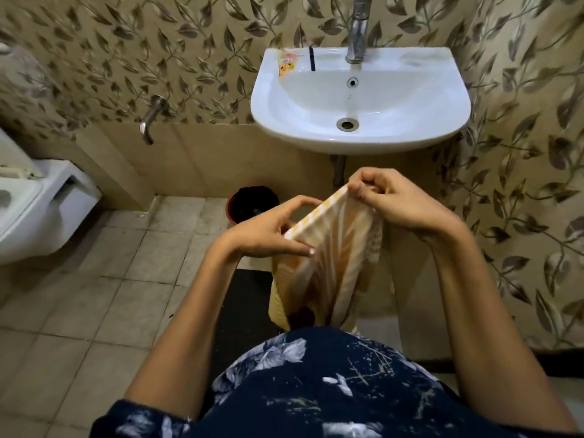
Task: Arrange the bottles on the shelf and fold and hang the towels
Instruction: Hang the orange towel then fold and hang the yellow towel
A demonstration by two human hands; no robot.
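Note:
An orange and white striped towel (328,267) hangs in front of my body, below the sink. My left hand (271,229) pinches its top edge at the left corner, thumb underneath and fingers above. My right hand (398,200) grips the bunched top edge at the right, fingers closed over the cloth. The towel's lower part drops behind my dark flowered shirt and is hidden. No bottles or shelf are in view.
A white wall-mounted sink (360,99) with a chrome tap (357,30) is straight ahead. A dark bin (252,203) stands on the tiled floor under it. A white toilet (34,200) is at the left, and a wall spout (153,116) juts out beside it.

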